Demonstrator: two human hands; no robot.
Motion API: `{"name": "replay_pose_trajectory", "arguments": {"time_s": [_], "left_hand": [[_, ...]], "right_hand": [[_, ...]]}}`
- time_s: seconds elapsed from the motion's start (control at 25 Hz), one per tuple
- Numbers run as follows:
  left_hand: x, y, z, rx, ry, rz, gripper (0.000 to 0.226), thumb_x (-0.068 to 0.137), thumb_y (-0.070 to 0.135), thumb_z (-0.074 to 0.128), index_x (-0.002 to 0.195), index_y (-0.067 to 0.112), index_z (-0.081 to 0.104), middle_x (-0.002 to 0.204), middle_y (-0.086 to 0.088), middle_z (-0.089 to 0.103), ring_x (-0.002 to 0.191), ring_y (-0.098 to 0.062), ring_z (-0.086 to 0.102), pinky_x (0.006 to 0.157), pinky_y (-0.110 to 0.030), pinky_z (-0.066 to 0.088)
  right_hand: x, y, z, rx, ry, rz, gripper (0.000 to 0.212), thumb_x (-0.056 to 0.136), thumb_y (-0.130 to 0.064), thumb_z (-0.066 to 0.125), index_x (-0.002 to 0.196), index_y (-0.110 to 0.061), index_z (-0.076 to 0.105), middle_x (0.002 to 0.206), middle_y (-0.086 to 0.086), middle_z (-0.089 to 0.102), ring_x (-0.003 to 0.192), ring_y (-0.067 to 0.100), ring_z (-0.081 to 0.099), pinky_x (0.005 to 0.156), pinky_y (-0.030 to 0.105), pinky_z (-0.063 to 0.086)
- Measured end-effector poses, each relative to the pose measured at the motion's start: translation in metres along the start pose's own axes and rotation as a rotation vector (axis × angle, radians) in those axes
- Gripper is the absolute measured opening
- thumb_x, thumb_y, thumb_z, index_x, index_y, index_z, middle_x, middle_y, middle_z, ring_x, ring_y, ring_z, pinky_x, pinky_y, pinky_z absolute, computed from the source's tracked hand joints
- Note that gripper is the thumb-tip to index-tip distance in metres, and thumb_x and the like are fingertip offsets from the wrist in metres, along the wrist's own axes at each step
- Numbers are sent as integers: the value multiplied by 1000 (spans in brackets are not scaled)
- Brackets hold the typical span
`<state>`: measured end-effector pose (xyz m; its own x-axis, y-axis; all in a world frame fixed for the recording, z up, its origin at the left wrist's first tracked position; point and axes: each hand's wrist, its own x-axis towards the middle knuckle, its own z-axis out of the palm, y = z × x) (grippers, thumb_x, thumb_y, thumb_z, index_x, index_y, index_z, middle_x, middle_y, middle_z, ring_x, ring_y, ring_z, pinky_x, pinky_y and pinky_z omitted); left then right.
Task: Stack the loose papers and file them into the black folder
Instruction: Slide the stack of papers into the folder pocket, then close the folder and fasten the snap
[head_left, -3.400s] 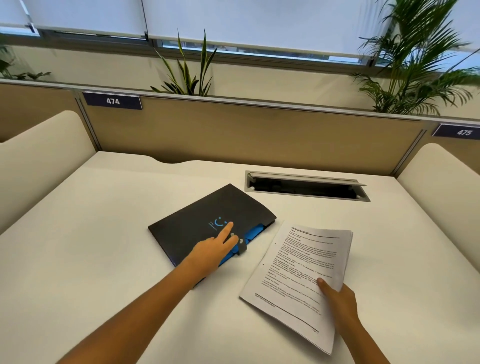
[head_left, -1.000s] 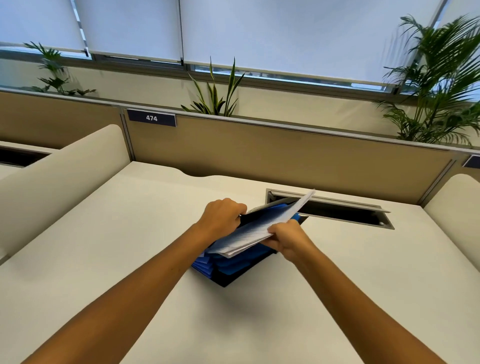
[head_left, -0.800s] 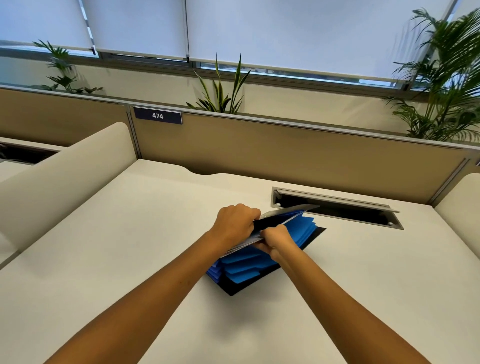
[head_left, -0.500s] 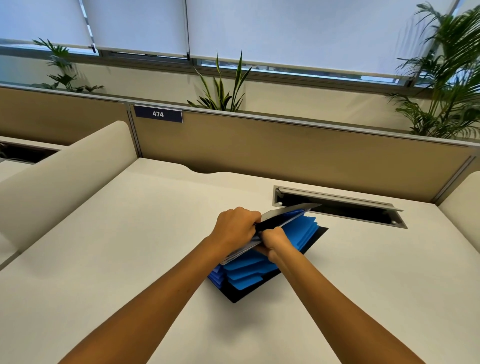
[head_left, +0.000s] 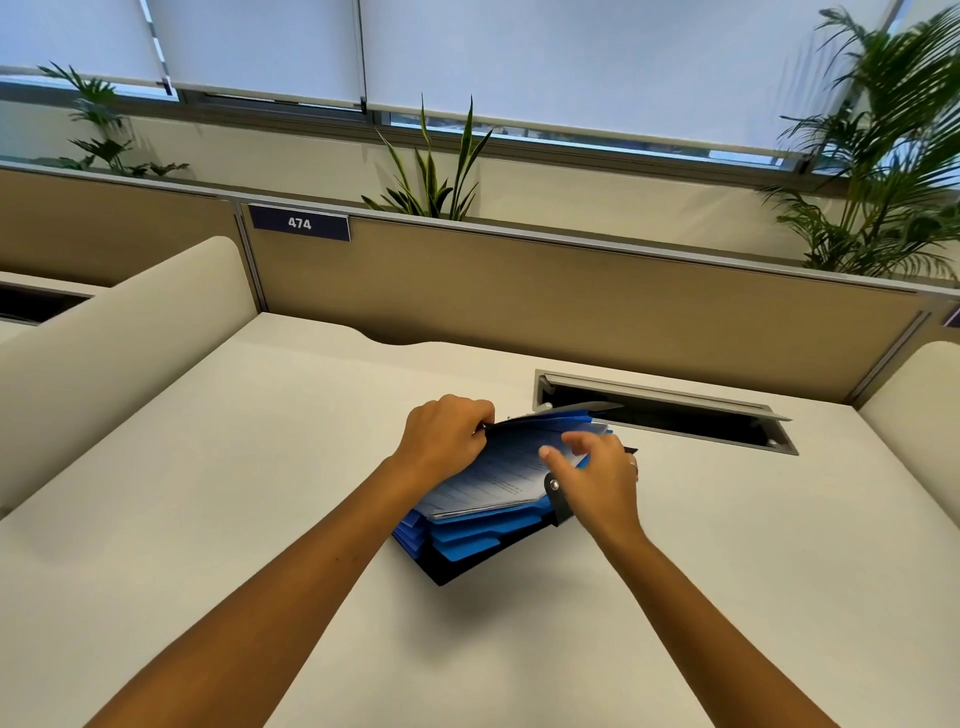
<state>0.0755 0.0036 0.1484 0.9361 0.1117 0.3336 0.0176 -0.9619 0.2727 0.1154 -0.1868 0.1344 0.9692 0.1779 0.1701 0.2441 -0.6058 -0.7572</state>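
The black folder lies open in the middle of the desk, its blue dividers fanned toward me. The stack of printed papers rests inside on top of the dividers, under the raised cover. My left hand grips the cover's near-left edge and holds it up. My right hand hovers at the papers' right edge with fingers apart, the thumb resting on the top sheet. A black closure strap with a snap sticks up just beside that hand.
An open cable slot is set into the desk right behind the folder. A tan partition closes the back. Padded side screens stand at the left and right. Plants stand beyond the partition.
The papers have slid into the folder and lie flat on the dividers. My right hand has let them go and moved right with fingers spread. My left hand still holds the cover up.
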Motion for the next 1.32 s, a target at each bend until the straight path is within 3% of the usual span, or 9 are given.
{"name": "replay_pose_trajectory", "arguments": {"time_s": [0.16, 0.32, 0.48, 0.6, 0.72, 0.92, 1.08, 1.2, 1.32], "left_hand": [[3, -2, -1, -2, -9, -9, 14, 87, 17, 54, 96, 17, 63, 94, -6, 72, 81, -28, 63, 64, -35, 51], [1, -1, -1, 6, -52, -11, 16, 86, 18, 55, 100, 18, 62, 97, -6, 72, 82, -29, 64, 63, -34, 50], [-1, 19, 14, 97, -147, 28, 19, 84, 18, 51, 103, 16, 54, 95, -9, 67, 77, -34, 62, 58, -34, 45], [-7, 36, 42, 96, -177, 77, 14, 88, 25, 46, 98, 16, 48, 93, -8, 63, 73, -33, 61, 55, -34, 41], [-12, 44, 79, 25, -264, 75, 27, 91, 42, 43, 105, 20, 49, 99, -5, 61, 78, -25, 61, 54, -32, 39], [-6, 11, 129, 10, -417, -37, 41, 93, 45, 39, 125, 20, 45, 131, -6, 49, 111, -28, 50, 81, -39, 50], [-4, -31, 154, 97, -403, -15, 53, 92, 52, 33, 140, 28, 32, 155, -5, 25, 141, -32, 20, 106, -46, 32], [-9, -49, 169, 102, -375, -14, 54, 93, 56, 24, 144, 37, 24, 159, 1, 14, 146, -30, 8, 114, -47, 19], [-15, -50, 177, 120, -323, -30, 53, 93, 55, 21, 143, 38, 26, 158, 2, 21, 145, -30, 14, 114, -48, 22]], "right_hand": [[-17, 32, 12, -228, -125, -49, 62, 74, -47, 72, 124, -13, 58, 111, 6, 54, 108, 23, 48, 83, 31, 44], [-21, 45, 17, -54, -70, -73, 40, 79, -24, 74, 116, -11, 64, 100, 6, 65, 85, 14, 58, 71, 19, 46], [-6, 49, 19, 114, -4, -105, 37, 80, -10, 72, 115, -3, 63, 106, 13, 67, 85, 14, 62, 70, 8, 45], [7, 57, 23, 176, -2, -85, 37, 81, -7, 70, 117, -3, 62, 110, 12, 67, 88, 12, 61, 74, 10, 46], [20, 71, 29, 207, -29, -29, 38, 81, -6, 69, 119, -7, 61, 114, 10, 67, 90, 11, 62, 77, 15, 47], [41, 109, 40, 149, -109, 9, 38, 83, -5, 67, 121, -10, 62, 116, 11, 67, 92, 11, 61, 83, 19, 47], [58, 134, 47, 110, -102, 28, 34, 85, -9, 65, 119, -8, 62, 115, 13, 68, 98, 19, 64, 82, 13, 44], [67, 143, 56, 2, -138, -26, 32, 87, -13, 63, 119, -8, 62, 115, 13, 68, 100, 20, 62, 86, 14, 43], [65, 148, 65, -151, -245, -115, 33, 92, -17, 56, 124, -12, 60, 125, 10, 62, 114, 25, 58, 96, 19, 39]]}}
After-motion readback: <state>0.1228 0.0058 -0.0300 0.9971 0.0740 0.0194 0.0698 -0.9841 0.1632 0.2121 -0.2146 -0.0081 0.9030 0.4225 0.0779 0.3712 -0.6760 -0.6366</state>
